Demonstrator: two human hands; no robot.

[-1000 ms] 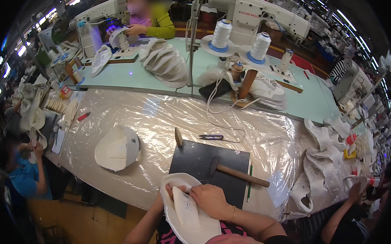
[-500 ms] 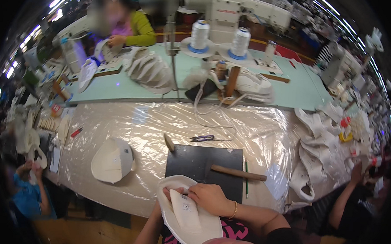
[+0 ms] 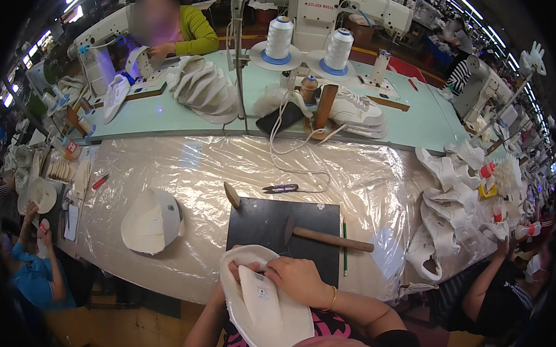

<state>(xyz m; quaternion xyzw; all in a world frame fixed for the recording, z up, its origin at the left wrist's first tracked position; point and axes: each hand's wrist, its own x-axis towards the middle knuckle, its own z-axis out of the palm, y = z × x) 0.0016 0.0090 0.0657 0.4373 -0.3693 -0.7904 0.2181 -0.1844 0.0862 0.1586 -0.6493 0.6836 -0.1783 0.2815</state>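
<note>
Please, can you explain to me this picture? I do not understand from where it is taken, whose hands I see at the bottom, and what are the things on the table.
The camera sits on a person's head and looks down with a very wide lens, so straight edges bend near the rim. The arms entering from the lower edge belong to that person. Their right hand presses on a white shoe piece, a curved fabric part held close to the body. The left hand is mostly hidden under that piece and seems to support it.

In front lies a table covered in clear plastic sheet. On it are a dark mat, a wooden-handled hammer, small thread snips, a green pencil and another white shoe piece. Further back stand two thread cones and a sewing machine. Other workers sit around.
</note>
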